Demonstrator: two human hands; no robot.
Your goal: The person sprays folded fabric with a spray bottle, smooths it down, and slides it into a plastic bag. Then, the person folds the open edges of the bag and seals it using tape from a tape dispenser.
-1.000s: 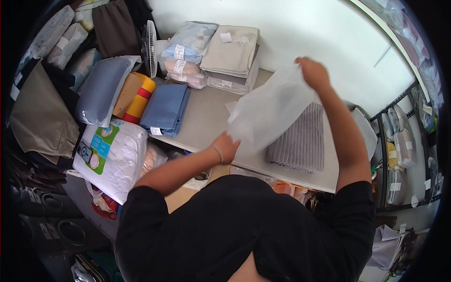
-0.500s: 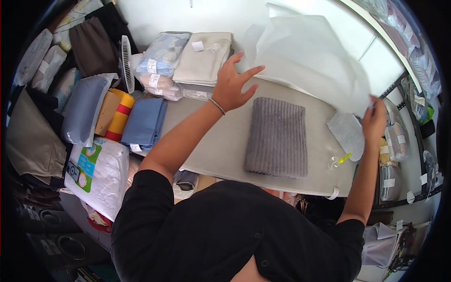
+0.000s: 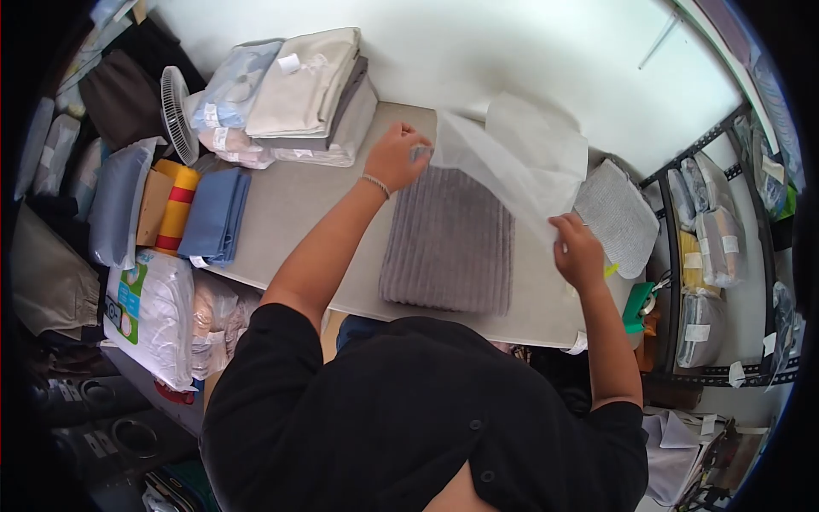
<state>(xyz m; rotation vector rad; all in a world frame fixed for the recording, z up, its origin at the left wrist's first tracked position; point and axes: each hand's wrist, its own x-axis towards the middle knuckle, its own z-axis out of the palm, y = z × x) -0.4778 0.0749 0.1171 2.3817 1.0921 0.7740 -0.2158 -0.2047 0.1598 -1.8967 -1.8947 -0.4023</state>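
A translucent plastic bag (image 3: 520,162) is stretched between my two hands. My left hand (image 3: 399,158) pinches its left edge, and my right hand (image 3: 577,250) grips its lower right edge. Beneath it on the table lies a folded grey ribbed fabric piece (image 3: 447,247), its far edge covered by the bag. A light grey textured cloth (image 3: 621,218) rests to the right, just beyond my right hand.
Folded beige fabric (image 3: 305,81) and bagged textiles are stacked at the back left of the table (image 3: 299,230), beside a white fan (image 3: 177,115). Folded blue fabric (image 3: 213,218) sits at the left edge. A black-framed shelf (image 3: 674,282) with wrapped packages stands on the right.
The bag has come down from the wall side to the far part of the ribbed fabric. My left hand, spread and empty before, now holds its edge. My right hand has moved left. The view has shifted.
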